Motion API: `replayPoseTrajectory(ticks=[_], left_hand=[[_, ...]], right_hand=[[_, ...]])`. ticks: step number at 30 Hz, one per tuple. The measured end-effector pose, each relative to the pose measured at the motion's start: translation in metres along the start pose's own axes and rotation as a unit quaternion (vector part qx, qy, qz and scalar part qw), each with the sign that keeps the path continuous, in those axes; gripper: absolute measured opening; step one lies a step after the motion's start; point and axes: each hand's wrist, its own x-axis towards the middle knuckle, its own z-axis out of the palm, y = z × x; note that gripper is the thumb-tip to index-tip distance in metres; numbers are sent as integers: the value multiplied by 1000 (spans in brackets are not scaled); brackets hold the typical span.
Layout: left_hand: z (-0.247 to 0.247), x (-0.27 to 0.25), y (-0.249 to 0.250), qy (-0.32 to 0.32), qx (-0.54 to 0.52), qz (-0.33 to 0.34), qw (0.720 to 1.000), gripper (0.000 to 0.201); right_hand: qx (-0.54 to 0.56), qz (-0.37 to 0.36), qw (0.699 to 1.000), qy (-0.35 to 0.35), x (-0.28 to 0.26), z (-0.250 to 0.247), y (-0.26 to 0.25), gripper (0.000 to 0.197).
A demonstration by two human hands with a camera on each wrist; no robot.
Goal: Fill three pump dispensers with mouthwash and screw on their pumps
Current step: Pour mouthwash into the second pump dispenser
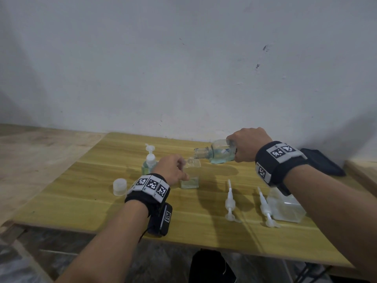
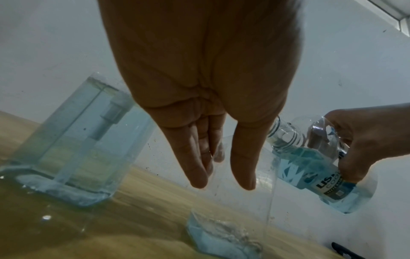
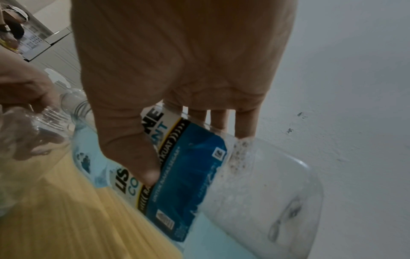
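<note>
My right hand (image 1: 240,148) grips the mouthwash bottle (image 1: 218,155) and tips it left. Its open mouth sits just above the neck of a clear square dispenser (image 1: 189,177). My left hand (image 1: 181,170) holds that dispenser upright, fingers and thumb on opposite sides (image 2: 221,185). A little blue liquid churns in the dispenser's bottom (image 2: 221,233). The bottle (image 3: 188,175) is about half full, my right thumb across its label. Behind my left hand stands a filled dispenser (image 1: 150,161) with its pump on. A third clear dispenser (image 1: 285,207) stands under my right forearm. Two loose pumps (image 1: 230,201) (image 1: 266,209) lie beside it.
The bottle's clear cap (image 1: 119,186) stands left of my left wrist on the yellow wooden table (image 1: 81,190). A black object (image 1: 322,162) lies at the table's far right by the white wall. A lower wooden surface (image 1: 30,152) adjoins on the left.
</note>
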Motion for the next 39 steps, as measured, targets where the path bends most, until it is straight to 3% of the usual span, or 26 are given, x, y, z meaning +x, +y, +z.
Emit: replayPoseTrajectory(ticks=[39], left_hand=[[-1, -2, 1, -4, 4, -3, 1000, 34]], right_hand=[[-22, -4, 1000, 6, 2, -3, 0, 21]])
